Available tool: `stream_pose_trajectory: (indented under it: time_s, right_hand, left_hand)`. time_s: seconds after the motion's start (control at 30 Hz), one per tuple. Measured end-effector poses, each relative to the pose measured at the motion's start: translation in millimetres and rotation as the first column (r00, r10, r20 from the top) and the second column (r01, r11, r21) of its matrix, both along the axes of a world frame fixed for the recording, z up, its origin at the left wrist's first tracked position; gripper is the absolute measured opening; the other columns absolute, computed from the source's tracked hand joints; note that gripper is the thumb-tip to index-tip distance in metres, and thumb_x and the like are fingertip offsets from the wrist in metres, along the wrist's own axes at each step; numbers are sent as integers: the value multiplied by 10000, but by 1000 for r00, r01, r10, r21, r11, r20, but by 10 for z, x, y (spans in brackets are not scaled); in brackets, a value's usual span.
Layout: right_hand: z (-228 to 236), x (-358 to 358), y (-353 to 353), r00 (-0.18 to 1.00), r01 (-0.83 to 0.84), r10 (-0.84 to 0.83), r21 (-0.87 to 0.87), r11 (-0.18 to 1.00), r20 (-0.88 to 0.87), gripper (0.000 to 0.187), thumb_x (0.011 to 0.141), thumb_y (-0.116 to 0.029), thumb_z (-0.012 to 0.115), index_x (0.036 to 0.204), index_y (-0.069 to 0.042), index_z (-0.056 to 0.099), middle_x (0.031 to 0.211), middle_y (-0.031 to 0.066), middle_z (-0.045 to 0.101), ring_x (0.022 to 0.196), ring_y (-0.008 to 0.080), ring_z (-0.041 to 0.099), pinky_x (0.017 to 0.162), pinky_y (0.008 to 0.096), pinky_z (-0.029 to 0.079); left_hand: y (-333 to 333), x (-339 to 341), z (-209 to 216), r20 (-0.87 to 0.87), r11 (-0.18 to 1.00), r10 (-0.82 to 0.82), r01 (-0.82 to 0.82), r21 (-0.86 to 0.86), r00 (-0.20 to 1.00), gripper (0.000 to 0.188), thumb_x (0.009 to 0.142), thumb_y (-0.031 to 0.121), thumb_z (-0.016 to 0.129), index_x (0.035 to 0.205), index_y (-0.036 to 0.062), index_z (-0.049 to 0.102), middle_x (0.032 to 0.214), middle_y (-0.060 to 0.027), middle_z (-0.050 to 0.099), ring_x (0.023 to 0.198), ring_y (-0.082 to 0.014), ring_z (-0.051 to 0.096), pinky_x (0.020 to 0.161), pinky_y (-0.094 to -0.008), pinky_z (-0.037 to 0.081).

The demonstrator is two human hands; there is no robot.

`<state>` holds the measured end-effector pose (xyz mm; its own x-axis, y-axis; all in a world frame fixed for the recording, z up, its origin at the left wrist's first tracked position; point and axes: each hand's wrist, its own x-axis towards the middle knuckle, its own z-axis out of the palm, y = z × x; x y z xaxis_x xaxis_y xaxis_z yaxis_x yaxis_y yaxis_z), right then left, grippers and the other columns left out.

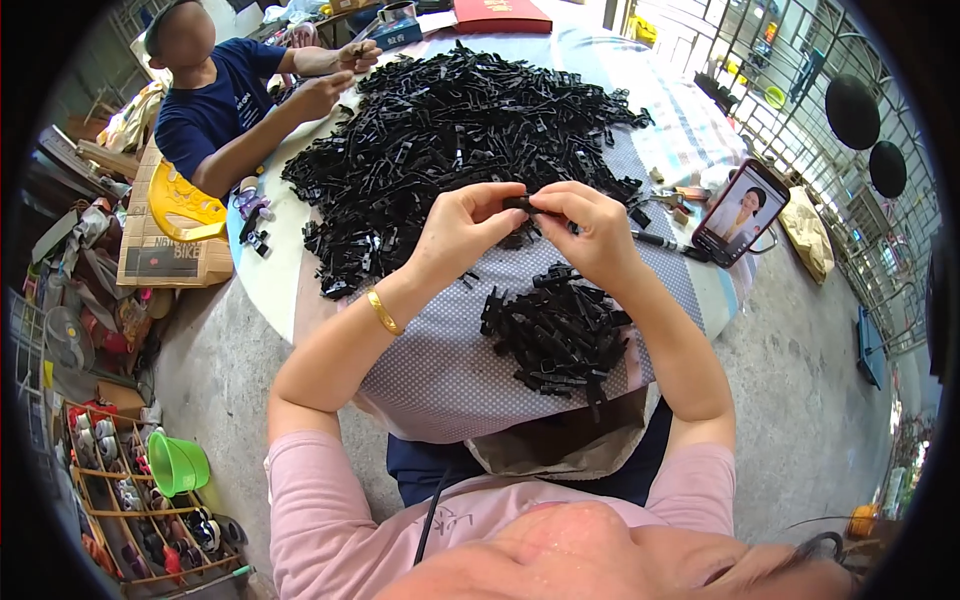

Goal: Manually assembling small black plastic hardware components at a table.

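Observation:
Over the middle of the table, a small black plastic piece (519,203) is pinched between the fingertips of both my hands. My left hand (462,225) closes on one end, and my right hand (592,228) grips the other; the fingers hide much of its shape. Beyond them spreads a large heap of black plastic clip-like parts (460,120). Nearer to me, below my right hand, lies a smaller pile of longer black pieces (560,335). Both piles rest on a dotted tablecloth (425,375). A brown bag (565,445) sits open-mouthed at my lap, under the table edge.
Across at the far left, a co-worker (215,110) handles something small beside a yellow chair (180,200). A phone (742,213) stands propped at the table's right, near a pen-like tool (660,241). A red box (502,15) lies at the back; a green bucket (177,465) stands on the floor.

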<state>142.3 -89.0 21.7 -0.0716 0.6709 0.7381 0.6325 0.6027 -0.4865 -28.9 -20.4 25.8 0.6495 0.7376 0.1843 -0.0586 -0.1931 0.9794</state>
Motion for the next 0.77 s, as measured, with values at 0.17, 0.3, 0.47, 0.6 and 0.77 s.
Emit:
stream_pose_trajectory:
  time_s: [0.17,0.3,0.47,0.6,0.77]
  right_hand:
    - [23,26,10,969,-147,96,-219,965,-228,259,740,-57,700,983,-2,632,968,89,620,836,157,614,699,263,517]
    - [12,88,21,856,-364,124,-414,835,-502,438,770,-143,711,1131,39,544,985,93,621,893,131,600,794,261,499]
    - [33,110,-15,868,-347,128,-402,847,-480,306,758,-74,708,1021,37,599,910,81,643,846,117,614,766,244,505]
    - [102,96,-73,883,-300,106,-374,878,-458,221,752,-6,689,961,33,628,883,79,649,842,109,613,751,234,506]
    - [140,477,48,601,-672,281,-283,685,-748,470,831,-361,630,1137,-11,561,923,119,653,793,171,636,753,261,513]
  left_hand:
    - [12,-23,1,58,993,38,-31,-113,998,277,826,15,605,1098,-35,587,989,-106,640,846,-121,617,774,-228,510]
    - [-42,-20,56,14,999,27,-28,37,1000,291,819,-2,605,1108,-31,586,1014,-94,638,851,-102,609,767,-216,508]
    - [-113,-36,98,1,983,17,-17,185,1000,342,810,-1,620,1147,-26,564,1002,-77,638,855,-81,597,767,-209,503]
    - [-158,-60,174,54,990,-14,6,141,998,339,806,-1,628,1137,-29,562,981,-62,632,866,-75,590,782,-210,496]
    - [-200,-53,97,0,973,-170,168,161,985,397,816,54,645,1179,-15,500,1046,-77,596,978,-125,577,823,-229,485]
